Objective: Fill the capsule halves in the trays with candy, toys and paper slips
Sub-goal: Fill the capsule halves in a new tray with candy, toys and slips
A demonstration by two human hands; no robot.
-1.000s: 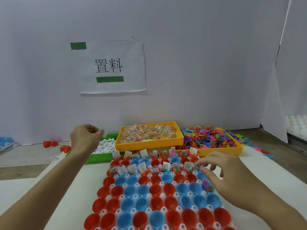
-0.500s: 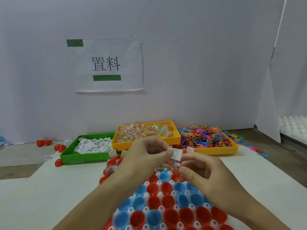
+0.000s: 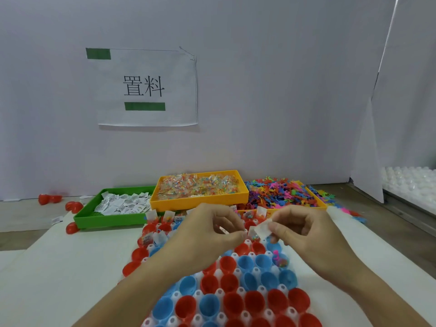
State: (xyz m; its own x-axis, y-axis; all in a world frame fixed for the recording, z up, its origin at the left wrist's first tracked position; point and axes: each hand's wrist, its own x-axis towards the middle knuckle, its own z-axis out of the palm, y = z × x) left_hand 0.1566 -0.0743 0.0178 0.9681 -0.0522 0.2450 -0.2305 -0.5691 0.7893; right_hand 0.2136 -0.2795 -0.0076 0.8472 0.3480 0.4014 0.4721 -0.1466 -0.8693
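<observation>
Red and blue capsule halves [image 3: 232, 300] stand in a white tray before me; the far rows hold candy, toys and paper slips, the near rows look bare. My right hand [image 3: 304, 230] pinches a white paper slip [image 3: 263, 228] over the tray's middle rows. My left hand [image 3: 212, 228] hovers close beside it with curled fingers pinching more slips, mostly hidden. Behind sit a green tray of paper slips [image 3: 118, 205], an orange tray of wrapped candy [image 3: 200, 188] and an orange tray of coloured plastic toys [image 3: 280, 192].
Loose red capsule halves [image 3: 73, 206] lie on the table left of the green tray. A white wall with a paper sign [image 3: 144, 88] stands close behind the trays. White trays [image 3: 410, 182] sit at far right, past a white panel.
My left hand came from the green tray to the middle over the capsules. My right hand took a slip from it and drew a little to the right.
</observation>
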